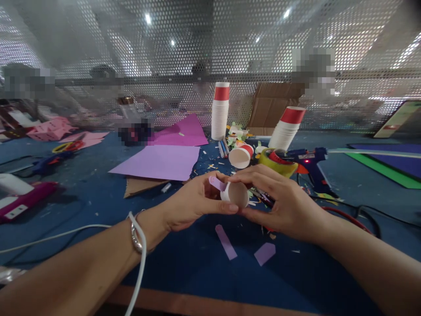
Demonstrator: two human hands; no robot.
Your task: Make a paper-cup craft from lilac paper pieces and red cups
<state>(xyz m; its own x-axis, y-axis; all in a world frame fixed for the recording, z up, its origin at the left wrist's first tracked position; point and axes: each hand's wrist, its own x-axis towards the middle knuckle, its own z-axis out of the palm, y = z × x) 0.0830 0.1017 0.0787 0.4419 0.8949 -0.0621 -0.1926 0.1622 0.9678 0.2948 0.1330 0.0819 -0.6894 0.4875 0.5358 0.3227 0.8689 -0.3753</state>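
Note:
Between my two hands is a small white paper cup (238, 195), its open mouth facing me, with a light purple paper strip (217, 184) at its left side. My left hand (194, 199) grips the cup from the left, thumb along its lower rim. The fingers and thumb of my right hand (279, 197) close round the cup's right side. Below the hands, a second purple strip (226, 242) and a short purple piece with a pointed end (265, 253) lie on the blue table (184, 272).
Purple sheets (158, 162) lie at centre left. Behind are two cup stacks (219, 118) (284, 129) and a loose cup (240, 157). A blue glue gun (312, 166) rests by a yellow roll (278, 166). A white cable (141, 263) crosses my left wrist.

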